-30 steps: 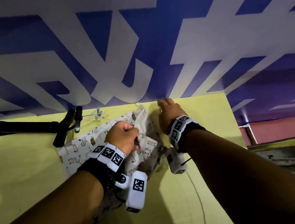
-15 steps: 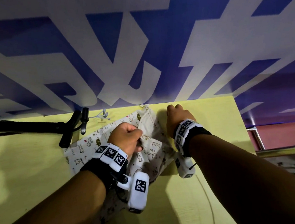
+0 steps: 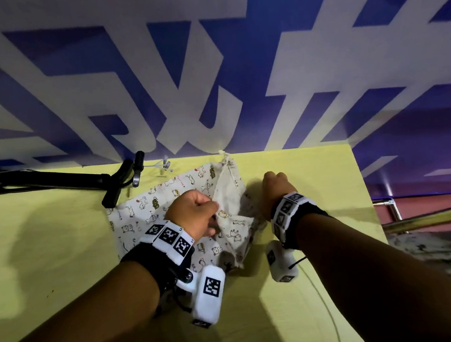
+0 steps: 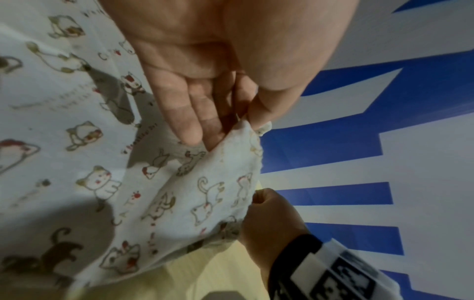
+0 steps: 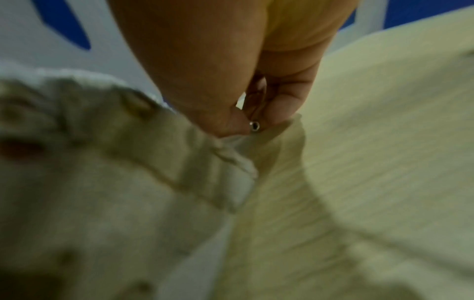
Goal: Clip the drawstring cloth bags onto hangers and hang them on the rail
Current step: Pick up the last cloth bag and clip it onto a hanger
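Yellow desk (image 3: 49, 254) vs blue/white wall. Cat-print bag (image 3: 151, 204) lies on desk; my L hand (image 3: 195, 214) pinches its flap, R hand (image 3: 275, 188) pinches edge w/ eyelet. Hanger (image 3: 56, 181) nearby, unclipped. Risk: thin pinch slips, fabric sags.
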